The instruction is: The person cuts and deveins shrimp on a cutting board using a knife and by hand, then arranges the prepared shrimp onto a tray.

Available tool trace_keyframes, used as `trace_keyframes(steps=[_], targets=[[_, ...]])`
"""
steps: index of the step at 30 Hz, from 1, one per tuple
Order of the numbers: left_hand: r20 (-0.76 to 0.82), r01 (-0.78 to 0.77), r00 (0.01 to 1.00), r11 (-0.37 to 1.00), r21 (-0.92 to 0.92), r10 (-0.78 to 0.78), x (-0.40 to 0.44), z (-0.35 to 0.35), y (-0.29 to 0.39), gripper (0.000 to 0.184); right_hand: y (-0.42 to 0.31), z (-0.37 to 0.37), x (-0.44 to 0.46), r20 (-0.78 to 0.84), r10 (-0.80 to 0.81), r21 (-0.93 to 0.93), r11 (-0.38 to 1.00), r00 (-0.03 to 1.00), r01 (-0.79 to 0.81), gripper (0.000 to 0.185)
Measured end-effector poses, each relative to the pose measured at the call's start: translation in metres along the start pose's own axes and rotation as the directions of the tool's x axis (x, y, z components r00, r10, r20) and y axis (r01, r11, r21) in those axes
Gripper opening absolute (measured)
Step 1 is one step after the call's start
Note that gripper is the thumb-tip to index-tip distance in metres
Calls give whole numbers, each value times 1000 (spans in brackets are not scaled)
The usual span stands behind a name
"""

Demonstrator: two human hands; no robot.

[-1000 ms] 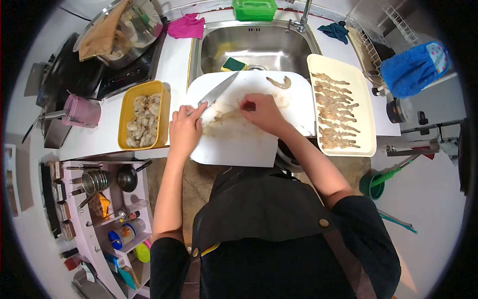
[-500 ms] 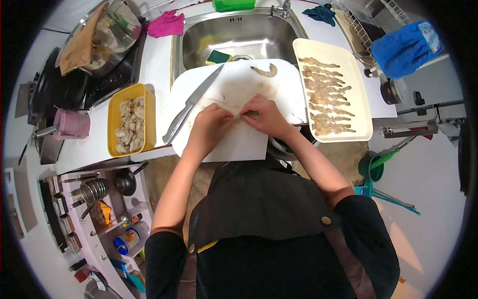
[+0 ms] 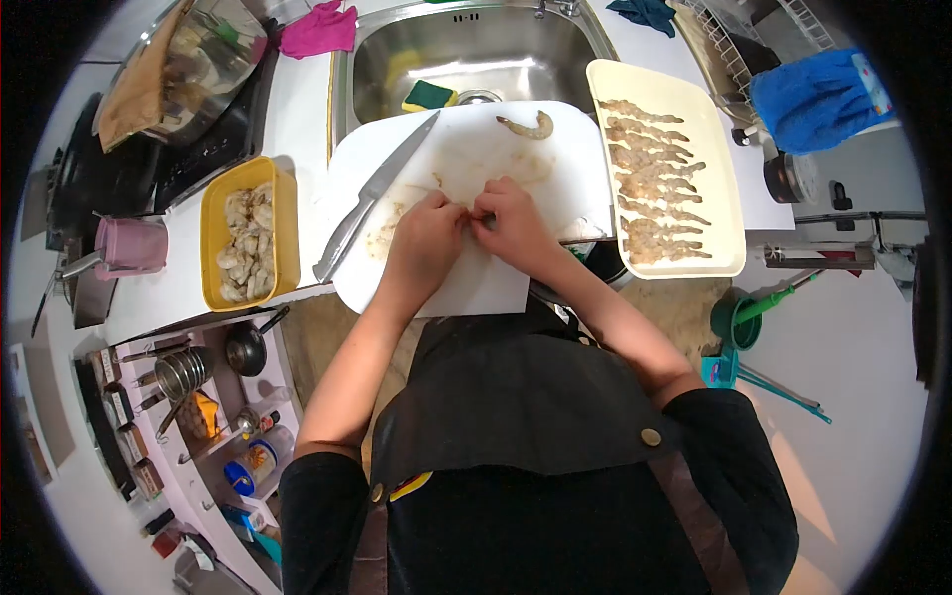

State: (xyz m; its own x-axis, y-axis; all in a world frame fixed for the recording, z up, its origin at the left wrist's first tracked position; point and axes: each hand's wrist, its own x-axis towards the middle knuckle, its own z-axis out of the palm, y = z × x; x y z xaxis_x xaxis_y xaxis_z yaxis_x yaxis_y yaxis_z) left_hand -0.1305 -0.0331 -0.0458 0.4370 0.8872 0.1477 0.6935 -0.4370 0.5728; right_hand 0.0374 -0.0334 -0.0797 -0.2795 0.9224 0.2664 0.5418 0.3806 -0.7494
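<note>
My left hand [image 3: 421, 243] and my right hand [image 3: 514, 223] meet over the white cutting board [image 3: 560, 183], fingertips pinched together. Whatever lies between them is small and hidden by the fingers. Left of my hands, a large knife [image 3: 382, 183] rests on the board, its tip toward the sink. One curled shrimp [image 3: 531, 127] lies near the board's far edge. Wet brownish bits mark the board's surface. On the right, a cream tray [image 3: 722, 243] bears a row of straightened shrimp [image 3: 654, 183]. A yellow container [image 3: 289, 233] on the left holds a pile of shrimp [image 3: 248, 248].
Behind the board is a steel sink [image 3: 535, 50] with a green and yellow sponge [image 3: 429, 96]. A pink cloth [image 3: 319, 30] lies at its left. The stove [image 3: 213, 129] and a pink cup [image 3: 134, 246] are further left. A blue towel [image 3: 813, 99] hangs at the right.
The view has shifted a little, so the counter sits slightly higher in it. Both hands stay pinched together over the board, with the fingertips slightly closer.
</note>
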Motion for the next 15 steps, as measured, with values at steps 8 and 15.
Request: trace_keyframes(steps=[8,15], targets=[[-38,65,997,996,-68,-68,-1,1,-2,12,-7,6,5,-7,5,-66,998,1000,-5,6],[81,154,986,986,-67,-148,0,-36,-13,16,-17,7,7,-19,-52,6,999,998,52,8]])
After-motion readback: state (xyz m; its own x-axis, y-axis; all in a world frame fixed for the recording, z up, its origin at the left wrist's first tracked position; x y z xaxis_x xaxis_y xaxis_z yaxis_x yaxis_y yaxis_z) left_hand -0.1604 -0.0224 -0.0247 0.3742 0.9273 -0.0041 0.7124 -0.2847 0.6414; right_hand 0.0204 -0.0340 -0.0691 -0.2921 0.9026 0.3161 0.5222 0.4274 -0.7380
